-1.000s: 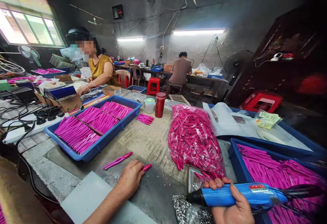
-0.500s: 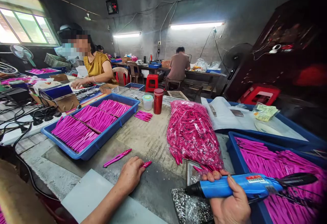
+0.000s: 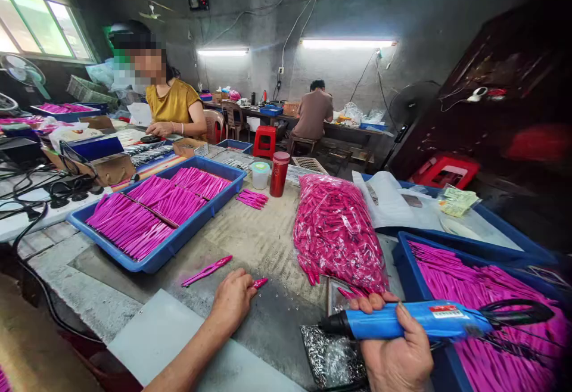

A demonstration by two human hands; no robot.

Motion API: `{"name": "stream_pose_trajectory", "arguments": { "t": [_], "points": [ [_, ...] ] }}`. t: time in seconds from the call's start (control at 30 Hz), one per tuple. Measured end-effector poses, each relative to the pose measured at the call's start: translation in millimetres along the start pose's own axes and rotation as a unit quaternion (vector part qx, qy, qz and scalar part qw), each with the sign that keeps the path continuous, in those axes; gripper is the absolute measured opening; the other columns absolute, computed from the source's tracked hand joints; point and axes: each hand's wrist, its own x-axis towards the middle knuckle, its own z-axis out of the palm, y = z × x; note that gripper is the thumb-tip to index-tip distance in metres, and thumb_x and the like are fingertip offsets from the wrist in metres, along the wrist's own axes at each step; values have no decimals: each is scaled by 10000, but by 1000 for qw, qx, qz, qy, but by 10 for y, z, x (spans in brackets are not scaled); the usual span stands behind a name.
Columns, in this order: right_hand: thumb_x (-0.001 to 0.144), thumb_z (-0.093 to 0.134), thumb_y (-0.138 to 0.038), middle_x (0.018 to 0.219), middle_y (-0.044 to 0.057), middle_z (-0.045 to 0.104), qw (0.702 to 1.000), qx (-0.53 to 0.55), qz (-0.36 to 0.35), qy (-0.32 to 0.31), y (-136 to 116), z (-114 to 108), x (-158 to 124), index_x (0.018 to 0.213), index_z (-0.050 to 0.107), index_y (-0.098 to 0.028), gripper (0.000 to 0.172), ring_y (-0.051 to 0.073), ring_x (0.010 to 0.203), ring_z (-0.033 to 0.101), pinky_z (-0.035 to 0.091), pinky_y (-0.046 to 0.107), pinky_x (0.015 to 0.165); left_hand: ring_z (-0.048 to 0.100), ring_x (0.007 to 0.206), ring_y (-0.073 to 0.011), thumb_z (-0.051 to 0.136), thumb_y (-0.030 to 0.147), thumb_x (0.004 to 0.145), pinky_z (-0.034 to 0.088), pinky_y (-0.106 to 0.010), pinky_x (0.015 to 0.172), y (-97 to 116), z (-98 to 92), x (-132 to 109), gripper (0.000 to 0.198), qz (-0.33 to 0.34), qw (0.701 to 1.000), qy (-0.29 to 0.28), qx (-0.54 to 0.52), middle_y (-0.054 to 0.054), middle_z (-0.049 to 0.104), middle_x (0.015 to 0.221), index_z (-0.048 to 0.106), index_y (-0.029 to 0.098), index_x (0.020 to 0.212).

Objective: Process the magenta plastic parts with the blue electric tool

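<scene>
Left hand (image 3: 232,298) closed on pink piece (image 3: 260,283), tip rightward; right hand (image 3: 397,353) wrapped round blue tool (image 3: 424,319), nose pointing left, apart from piece.

worktop (image 3: 254,237) lies open ahead of the left hand (image 3: 232,298), between blue tray (image 3: 192,228) and bulging bag (image 3: 338,231); 2 containers (image 3: 279,177) obstruct the far end.

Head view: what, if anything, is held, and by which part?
Right hand: blue tool, by its body near the nozzle. Left hand: pink piece; one end shows, the gripped part is hidden.
</scene>
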Motion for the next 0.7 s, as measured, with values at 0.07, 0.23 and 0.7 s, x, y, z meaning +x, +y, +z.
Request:
{"name": "stream_pose_trajectory", "arguments": {
  "t": [0.07, 0.23, 0.7],
  "points": [
    [558, 629, -339, 631, -24, 438, 999, -18, -18, -21, 36, 109, -48, 754, 483, -194, 285, 136, 538, 437, 448, 301, 538, 520, 855, -148, 486, 192, 820, 349, -225, 727, -5, 15, 0, 184, 5, 1000, 0, -5, -8, 565, 812, 578, 190, 661],
    [596, 639, -341, 605, -25, 464, 991, -53, -56, -108, 192, 513, -178, 782, 499, -200, 272, 138, 514, 451, 435, 294, 528, 516, 881, -163, 472, 200, 839, 357, -244, 758, 3, 42, -8, 187, 11, 1000, -5, 5, -20, 590, 873, 592, 190, 696],
    [702, 669, -272, 663, -19, 536, 942, -129, -128, -282, 847, 988, -210, 862, 534, -193, 223, 150, 526, 528, 434, 279, 524, 533, 905, -197, 418, 216, 875, 387, -309, 753, 12, 73, -32, 232, 31, 999, 5, 22, -27, 616, 883, 627, 200, 774]
  ]
}}
